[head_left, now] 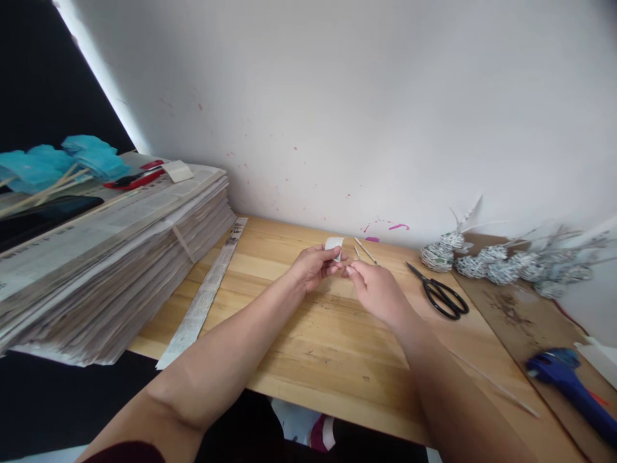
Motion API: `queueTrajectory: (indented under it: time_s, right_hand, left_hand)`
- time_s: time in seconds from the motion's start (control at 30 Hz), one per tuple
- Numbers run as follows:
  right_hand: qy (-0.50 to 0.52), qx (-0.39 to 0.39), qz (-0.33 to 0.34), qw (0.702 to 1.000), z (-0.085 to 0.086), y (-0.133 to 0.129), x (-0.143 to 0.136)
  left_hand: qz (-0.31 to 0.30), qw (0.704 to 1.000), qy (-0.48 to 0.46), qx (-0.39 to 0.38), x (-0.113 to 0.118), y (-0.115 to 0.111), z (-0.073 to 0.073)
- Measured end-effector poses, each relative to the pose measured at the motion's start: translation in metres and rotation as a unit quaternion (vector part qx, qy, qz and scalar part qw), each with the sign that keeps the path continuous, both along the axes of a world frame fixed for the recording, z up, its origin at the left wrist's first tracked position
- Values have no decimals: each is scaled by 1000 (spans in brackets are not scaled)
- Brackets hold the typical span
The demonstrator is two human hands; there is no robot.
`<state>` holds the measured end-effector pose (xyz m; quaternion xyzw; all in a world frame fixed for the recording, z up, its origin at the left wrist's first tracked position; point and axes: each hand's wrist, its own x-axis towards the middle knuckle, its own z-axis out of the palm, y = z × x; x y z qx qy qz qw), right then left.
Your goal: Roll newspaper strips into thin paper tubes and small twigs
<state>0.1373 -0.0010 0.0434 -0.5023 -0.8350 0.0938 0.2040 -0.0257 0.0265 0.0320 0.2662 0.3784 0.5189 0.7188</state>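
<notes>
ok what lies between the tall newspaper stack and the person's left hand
A long, white printed paper strip on the pale wooden table, in the head view.

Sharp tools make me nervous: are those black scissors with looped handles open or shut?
Shut: the black scissors with looped handles have blades lying together, ending in one narrow point.
</notes>
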Motion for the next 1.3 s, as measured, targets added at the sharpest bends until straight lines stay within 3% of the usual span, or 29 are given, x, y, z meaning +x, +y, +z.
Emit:
queueTrajectory:
  time_s: [0.13, 0.33, 0.4, 0.5, 0.6, 0.7, 0.77, 0.87, 0.97, 1.17, 1.3]
  right_hand:
    - [50, -81, 2, 995, 1, 0, 1]
    - [11, 24, -28, 999, -1, -4, -6]
    - [17, 23, -27, 999, -2, -3, -6]
    - [96, -93, -16, 991, -3, -1, -4]
    - [214, -260, -12, 941, -2, 1, -1]
    - [274, -342, -22, 899, 1, 1, 0]
    - [254, -321, -30, 912, 1, 0, -1]
    - [182, -161, -32, 970, -3, 0, -3]
    - [147, -42, -28, 988, -6, -1, -6]
    - [109, -49, -32, 992, -1, 0, -5]
    - [132, -113, -17, 985, -1, 2, -1]
  left_hand:
    - [-4, 1000, 4, 6, 1, 1, -3]
    - [13, 1000, 11, 3, 2, 0, -2]
    - [13, 1000, 18, 0, 2, 0, -1]
    - [11, 1000, 24, 6, 1, -1, 1]
    - [9, 999, 25, 18, -1, -1, 1]
    - [8, 999, 28, 28, -2, 0, -1]
    - [9, 999, 32, 33, -2, 1, -3]
    - [11, 998, 49, 35, -1, 0, -3]
    - [3, 997, 59, 42, 0, -1, -1]
    - [22, 995, 82, 55, 2, -3, -1]
    - [23, 993, 77, 86, 2, -2, -4]
